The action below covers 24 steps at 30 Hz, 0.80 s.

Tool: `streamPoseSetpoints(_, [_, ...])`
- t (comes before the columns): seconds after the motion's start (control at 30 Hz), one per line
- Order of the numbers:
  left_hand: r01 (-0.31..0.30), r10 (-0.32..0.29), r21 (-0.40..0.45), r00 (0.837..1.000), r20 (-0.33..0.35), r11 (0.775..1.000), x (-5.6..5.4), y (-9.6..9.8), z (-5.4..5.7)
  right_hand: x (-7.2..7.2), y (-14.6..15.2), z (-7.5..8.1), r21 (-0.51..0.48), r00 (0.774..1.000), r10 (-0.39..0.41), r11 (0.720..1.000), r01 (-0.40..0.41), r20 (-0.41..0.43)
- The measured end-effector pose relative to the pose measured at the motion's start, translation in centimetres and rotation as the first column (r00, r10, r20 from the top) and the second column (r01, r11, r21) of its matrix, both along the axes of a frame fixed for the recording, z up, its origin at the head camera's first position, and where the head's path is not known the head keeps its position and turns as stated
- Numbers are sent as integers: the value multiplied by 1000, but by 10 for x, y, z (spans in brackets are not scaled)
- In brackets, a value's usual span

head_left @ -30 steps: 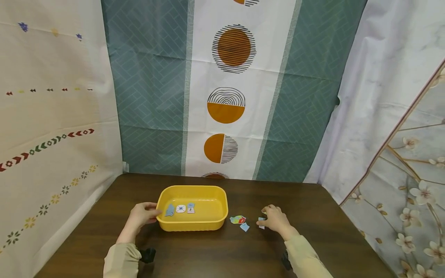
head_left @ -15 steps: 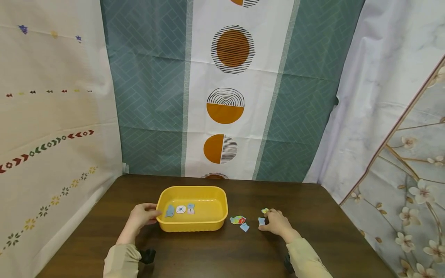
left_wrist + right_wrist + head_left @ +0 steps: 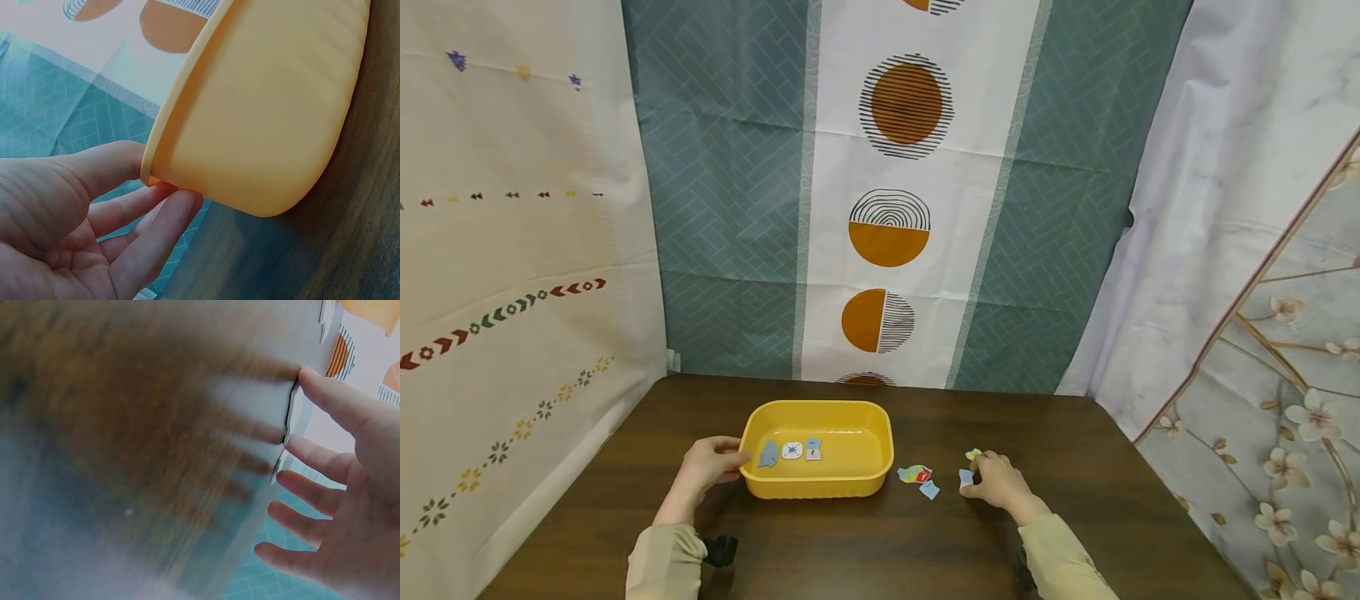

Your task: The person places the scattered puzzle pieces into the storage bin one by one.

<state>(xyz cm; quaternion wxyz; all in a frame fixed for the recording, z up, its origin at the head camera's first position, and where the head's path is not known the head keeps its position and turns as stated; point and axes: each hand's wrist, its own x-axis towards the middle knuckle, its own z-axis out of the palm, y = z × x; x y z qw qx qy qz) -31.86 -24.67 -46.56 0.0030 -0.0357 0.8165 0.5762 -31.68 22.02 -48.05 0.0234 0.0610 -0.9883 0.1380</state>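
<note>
At the left end of a yellow plastic tray, my left hand pinches the rim, with fingers on both sides of it in the left wrist view. My right hand lies low over the table, to the right of the tray. Its thumb and index fingertip touch opposite edges of a flat light-blue puzzle piece; the other fingers are spread loosely. A yellow-green puzzle piece lies just beyond the fingertips. Both pieces show edge-on in the right wrist view.
Inside the tray lie a grey-blue piece, a white piece with a blue star and a small two-part piece. A colourful joined cluster and a blue piece lie between tray and right hand. Curtains surround the table.
My right hand has drawn back slightly to the right, uncovering more of the light-blue and yellow-green pieces. My left hand and the tray stay put.
</note>
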Motion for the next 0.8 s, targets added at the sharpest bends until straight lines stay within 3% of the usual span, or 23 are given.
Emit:
streamPoseSetpoints(0.47, [-3, 3, 5, 1000, -13, 1000, 0, 0, -1, -1, -1, 0, 25, 998, 5, 1000, -4, -66])
streamPoseSetpoints(0.8, [-6, 6, 12, 1000, -9, 1000, 0, 0, -1, -9, -8, 13, 15, 997, 11, 1000, -10, -78])
